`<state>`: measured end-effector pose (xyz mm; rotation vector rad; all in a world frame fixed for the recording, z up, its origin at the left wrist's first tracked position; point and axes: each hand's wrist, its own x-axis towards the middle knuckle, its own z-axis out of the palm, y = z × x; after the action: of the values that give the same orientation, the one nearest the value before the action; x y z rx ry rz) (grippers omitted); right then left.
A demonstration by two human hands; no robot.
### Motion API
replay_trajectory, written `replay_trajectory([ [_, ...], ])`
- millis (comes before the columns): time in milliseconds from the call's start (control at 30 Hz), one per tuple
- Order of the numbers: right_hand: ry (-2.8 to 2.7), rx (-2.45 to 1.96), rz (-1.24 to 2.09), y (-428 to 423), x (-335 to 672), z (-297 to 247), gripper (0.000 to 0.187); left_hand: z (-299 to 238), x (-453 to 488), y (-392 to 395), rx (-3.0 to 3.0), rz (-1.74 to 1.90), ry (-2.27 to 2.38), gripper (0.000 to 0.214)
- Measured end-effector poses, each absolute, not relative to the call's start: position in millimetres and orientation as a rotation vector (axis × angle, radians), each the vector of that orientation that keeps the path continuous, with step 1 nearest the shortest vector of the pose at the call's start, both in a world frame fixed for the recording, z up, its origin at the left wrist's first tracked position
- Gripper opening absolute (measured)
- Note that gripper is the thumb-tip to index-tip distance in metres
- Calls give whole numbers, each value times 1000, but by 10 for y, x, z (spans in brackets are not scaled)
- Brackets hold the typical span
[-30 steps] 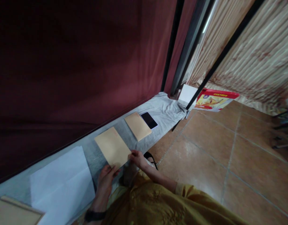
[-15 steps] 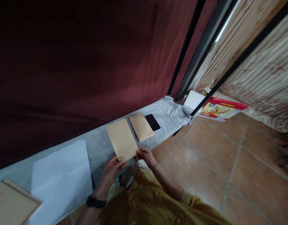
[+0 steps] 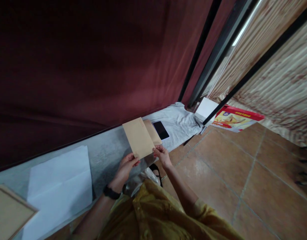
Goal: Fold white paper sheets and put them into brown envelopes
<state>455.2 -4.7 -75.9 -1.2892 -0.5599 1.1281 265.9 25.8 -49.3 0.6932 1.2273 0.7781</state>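
Note:
A tan paper envelope (image 3: 139,138) with faint red print near its far corner is held by its near edge. My left hand (image 3: 127,165) pinches the near left corner, thumb on top. At the near right corner my right hand (image 3: 162,154) is closed on the same envelope. Beneath and to its right, a second brown envelope (image 3: 154,132) lies partly covered on the grey cloth. A phone (image 3: 161,130) with a dark screen rests just right of that one.
White paper sheets (image 3: 60,190) lie on the cloth-covered bench (image 3: 106,146) at left, with a stack of brown envelopes (image 3: 11,211) at the near left corner. A maroon curtain (image 3: 93,66) hangs behind. A red and yellow box (image 3: 235,118) stands on the tiled floor (image 3: 218,173) at right.
Both hands have carried the held envelope right and away from my body. It now overlaps the second envelope, which was fully visible beside it before.

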Motion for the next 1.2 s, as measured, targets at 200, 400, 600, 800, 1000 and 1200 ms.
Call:
replay_trajectory([
  [200,-1018,-1381,956,-186,4186,-560,28,-500,2365,146,538,892,1225,42],
  [400,-1968,-1381,566,-390,3688,-415,30,-399,2226,182,393,1002,983,40],
  [600,-2148,-1321,505,-498,3484,-569,39,-424,2069,132,333,1089,1040,26],
  [800,-1651,-1368,606,-605,3629,-705,50,-533,1894,103,292,1126,962,30],
  [1000,-717,-1326,1284,-457,3626,-935,53,-642,1861,53,284,1123,992,32],
  [1200,-441,-1226,1485,-370,3556,-922,42,-694,1859,58,295,1122,1006,31],
])
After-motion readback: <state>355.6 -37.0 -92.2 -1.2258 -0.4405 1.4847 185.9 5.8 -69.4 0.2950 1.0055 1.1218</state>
